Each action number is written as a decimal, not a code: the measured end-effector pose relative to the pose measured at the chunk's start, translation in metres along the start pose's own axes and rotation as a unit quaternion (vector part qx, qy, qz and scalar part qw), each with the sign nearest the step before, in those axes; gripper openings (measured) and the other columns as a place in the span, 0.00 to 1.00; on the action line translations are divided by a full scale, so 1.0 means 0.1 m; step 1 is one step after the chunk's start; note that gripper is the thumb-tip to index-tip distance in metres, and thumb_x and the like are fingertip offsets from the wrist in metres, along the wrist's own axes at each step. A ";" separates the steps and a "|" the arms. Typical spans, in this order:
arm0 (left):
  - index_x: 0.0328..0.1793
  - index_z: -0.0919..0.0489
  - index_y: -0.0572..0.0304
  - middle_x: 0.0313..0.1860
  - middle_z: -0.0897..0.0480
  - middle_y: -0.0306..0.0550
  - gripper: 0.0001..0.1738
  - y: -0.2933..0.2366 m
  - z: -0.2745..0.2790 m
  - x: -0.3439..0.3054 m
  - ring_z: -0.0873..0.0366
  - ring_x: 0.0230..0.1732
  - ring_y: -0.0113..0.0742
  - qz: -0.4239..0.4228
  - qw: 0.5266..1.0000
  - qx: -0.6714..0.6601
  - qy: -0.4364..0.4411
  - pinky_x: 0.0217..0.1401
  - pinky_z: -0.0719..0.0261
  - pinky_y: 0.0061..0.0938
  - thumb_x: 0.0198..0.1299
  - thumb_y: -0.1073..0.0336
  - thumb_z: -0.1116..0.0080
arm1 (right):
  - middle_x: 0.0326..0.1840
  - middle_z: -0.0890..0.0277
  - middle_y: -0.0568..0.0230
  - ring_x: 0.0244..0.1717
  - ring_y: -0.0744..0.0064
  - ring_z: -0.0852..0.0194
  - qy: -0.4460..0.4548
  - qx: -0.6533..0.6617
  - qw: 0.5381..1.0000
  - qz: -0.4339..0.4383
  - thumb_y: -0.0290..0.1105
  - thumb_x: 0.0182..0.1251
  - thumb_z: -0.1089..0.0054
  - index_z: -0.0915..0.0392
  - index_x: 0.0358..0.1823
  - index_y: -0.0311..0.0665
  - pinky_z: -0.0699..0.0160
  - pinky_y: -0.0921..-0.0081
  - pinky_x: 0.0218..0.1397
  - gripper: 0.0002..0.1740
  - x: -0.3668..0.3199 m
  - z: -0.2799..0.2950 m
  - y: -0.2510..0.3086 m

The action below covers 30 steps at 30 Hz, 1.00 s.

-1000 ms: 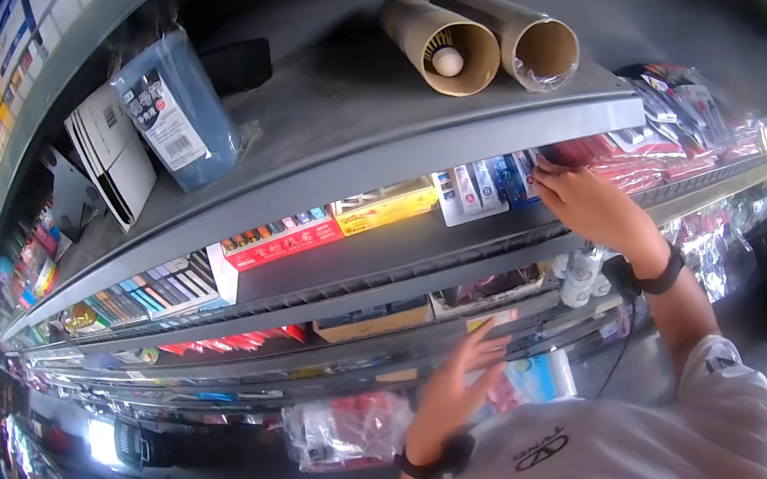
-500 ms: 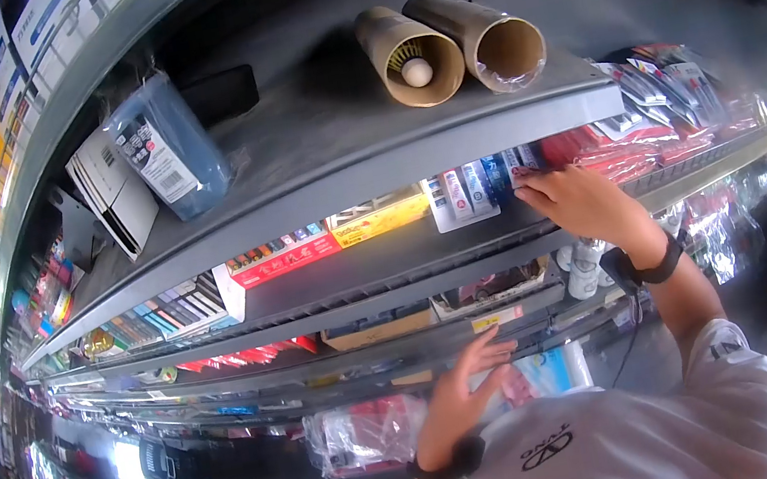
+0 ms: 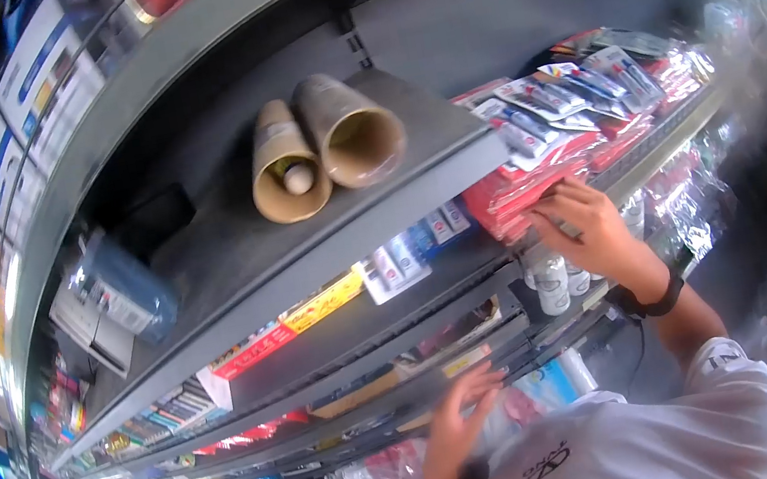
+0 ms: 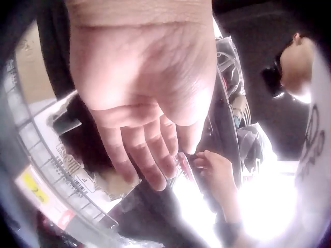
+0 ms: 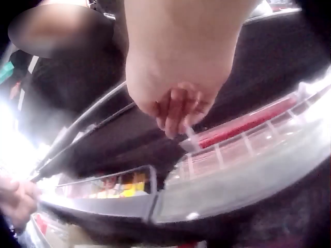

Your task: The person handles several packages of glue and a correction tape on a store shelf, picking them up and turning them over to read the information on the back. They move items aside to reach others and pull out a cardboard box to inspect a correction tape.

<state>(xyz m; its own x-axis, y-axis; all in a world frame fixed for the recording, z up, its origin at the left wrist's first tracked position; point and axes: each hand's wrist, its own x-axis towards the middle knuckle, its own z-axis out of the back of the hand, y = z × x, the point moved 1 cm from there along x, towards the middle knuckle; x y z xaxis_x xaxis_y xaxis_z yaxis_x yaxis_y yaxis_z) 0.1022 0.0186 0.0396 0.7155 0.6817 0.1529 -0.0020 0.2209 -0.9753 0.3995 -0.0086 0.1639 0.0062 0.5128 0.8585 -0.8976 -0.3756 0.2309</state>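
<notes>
At the right part of the shelf, my right hand [image 3: 593, 233] is at the front edge of a stack of red packets [image 3: 523, 191] in clear plastic. The right wrist view shows this hand [image 5: 178, 98] with curled fingers, pinching the plastic corner of a red packet [image 5: 248, 121]. Blister packs [image 3: 533, 103] lie on top of the red stack. Lower down, my left hand [image 3: 456, 430] hangs in front of the lower shelves, holding nothing. Its fingers extend loosely in the left wrist view, where the palm [image 4: 145, 77] faces the camera.
Two cardboard tubes [image 3: 367, 141] lie on the upper shelf, left of the red stack. White-blue blister cards [image 3: 395, 268] and a yellow box [image 3: 323, 300] stand beneath that shelf. White bottles [image 3: 551, 288] are below my right hand; a price tag [image 3: 467, 360] is above my left.
The view has swung right, bringing more of the red stack into sight. My right hand has moved from the blue blister cards to the red packets. My left hand still hangs low.
</notes>
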 end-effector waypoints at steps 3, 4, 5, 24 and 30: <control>0.70 0.26 0.65 0.59 0.14 0.50 0.21 0.01 -0.11 0.10 0.16 0.59 0.35 0.017 1.000 0.015 0.011 0.63 0.23 0.29 0.72 0.72 0.43 | 0.38 0.19 0.55 0.41 0.53 0.22 -0.063 -0.071 0.995 -0.019 0.20 0.61 0.33 0.17 0.41 0.31 0.23 0.63 0.49 0.08 -0.12 0.27 -0.38; 0.70 0.26 0.65 0.59 0.14 0.50 0.21 -0.01 -0.14 0.14 0.16 0.58 0.35 0.016 1.000 0.019 0.013 0.63 0.23 0.29 0.72 0.72 0.43 | 0.38 0.19 0.56 0.42 0.52 0.22 -0.090 -0.092 0.991 -0.027 0.21 0.61 0.33 0.18 0.41 0.31 0.23 0.61 0.50 0.07 -0.15 0.34 -0.50; 0.70 0.26 0.64 0.59 0.14 0.50 0.21 -0.03 -0.19 0.18 0.16 0.58 0.34 0.015 1.000 0.022 0.015 0.62 0.22 0.29 0.72 0.72 0.43 | 0.40 0.19 0.55 0.44 0.52 0.22 -0.114 -0.111 0.986 -0.051 0.21 0.61 0.33 0.18 0.42 0.31 0.24 0.60 0.52 0.08 -0.16 0.41 -0.63; 0.68 0.24 0.63 0.57 0.13 0.48 0.19 -0.16 -0.63 0.55 0.14 0.55 0.34 0.008 0.996 0.079 0.032 0.59 0.21 0.29 0.72 0.71 0.42 | 0.57 0.21 0.46 0.64 0.46 0.27 -0.043 -0.187 0.961 -0.199 0.41 0.69 0.32 0.23 0.65 0.33 0.29 0.59 0.69 0.28 0.05 0.92 -1.67; 0.68 0.24 0.63 0.57 0.13 0.49 0.19 -0.21 -0.66 0.58 0.14 0.55 0.35 0.015 0.997 0.078 0.020 0.59 0.21 0.29 0.72 0.72 0.42 | 0.54 0.22 0.50 0.59 0.47 0.25 -0.010 -0.221 0.970 -0.102 0.38 0.70 0.34 0.18 0.60 0.39 0.27 0.58 0.67 0.20 0.03 0.91 -1.66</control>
<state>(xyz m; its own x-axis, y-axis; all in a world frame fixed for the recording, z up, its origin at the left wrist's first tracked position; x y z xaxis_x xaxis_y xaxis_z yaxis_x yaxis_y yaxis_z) 0.1897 0.0079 0.0589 0.7407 0.6621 0.1140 -0.1302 0.3079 -0.9425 0.5883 -0.0145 0.1701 0.2080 0.5252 0.8252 -0.9781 0.1016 0.1819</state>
